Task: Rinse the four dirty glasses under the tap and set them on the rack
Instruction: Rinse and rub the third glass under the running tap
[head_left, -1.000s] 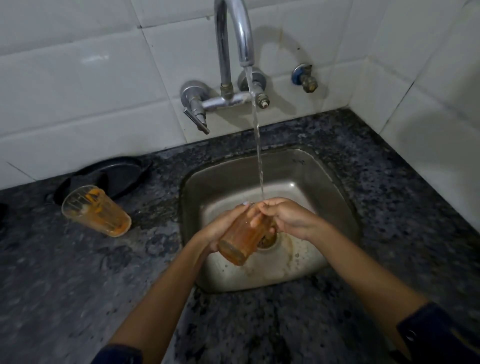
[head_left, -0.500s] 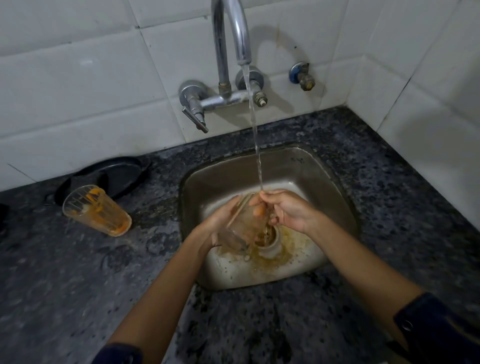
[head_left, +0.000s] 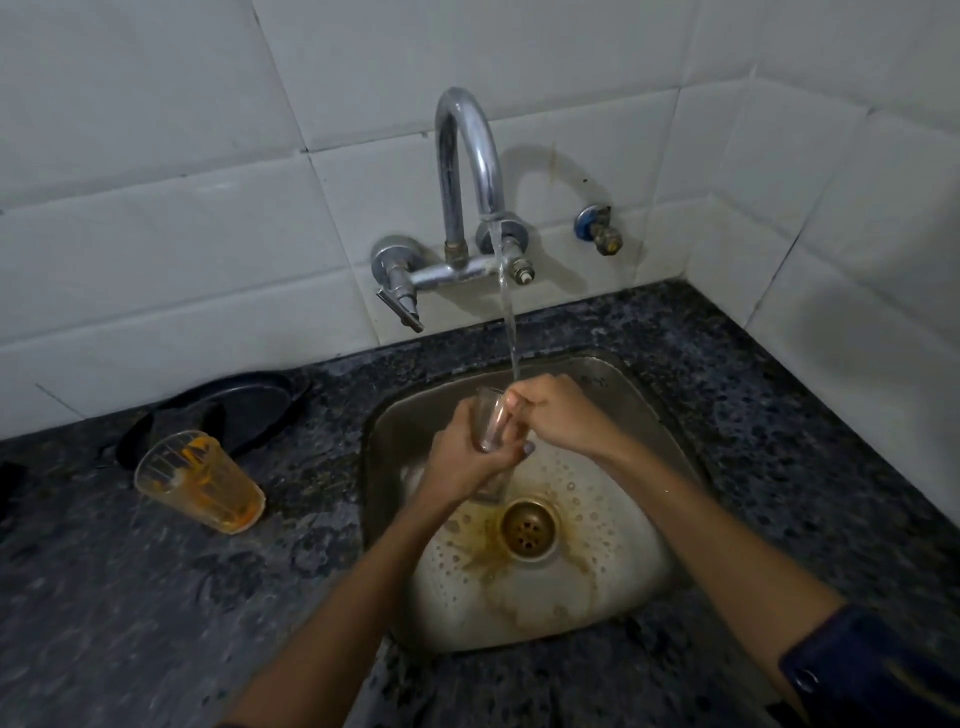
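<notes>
Midway through a rinse, both hands hold one glass under the running tap.

Wrapped around the lower body of the glass (head_left: 491, 426), the left hand (head_left: 462, 462) grips it over the sink (head_left: 644, 415), while the right hand (head_left: 553, 415) is closed at its rim, fingers apparently working inside. The glass stands nearly upright, its long axis tipped slightly, mouth up toward the stream from the tap (head_left: 470, 171), base down above the drain (head_left: 529, 527). It now looks mostly clear, so the next move likely calls for emptying it and finding the rack, which is not in view. Another dirty glass (head_left: 200, 480), orange-stained, waits on the counter (head_left: 156, 597) beside a dark plate (head_left: 244, 410).
</notes>
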